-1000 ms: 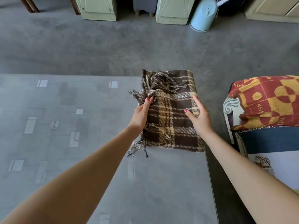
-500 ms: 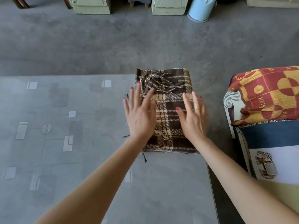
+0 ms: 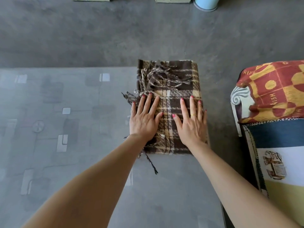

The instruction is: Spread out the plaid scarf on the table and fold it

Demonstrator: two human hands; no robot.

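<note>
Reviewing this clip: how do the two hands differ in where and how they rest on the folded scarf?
The left hand lies over the plaid scarf's fringed left edge, its little finger past the cloth; the right hand lies along the scarf's plain right edge. The right hand wears a gold ring; the left shows none. Both lie flat, palms down, fingers straight, nails painted pink.

My arms are bare from the lower edge of the picture up to the wrists — no sleeves, no watch, no bracelet showing on either one. My left hand point(image 3: 143, 121) and my right hand point(image 3: 192, 125) both have the nails painted a pinkish red, rounded and kept fairly short. On my right hand I wear a thin gold ring point(image 3: 193, 115) — a plain narrow band, sitting low on the finger next to the little finger, near the knuckle.
</note>
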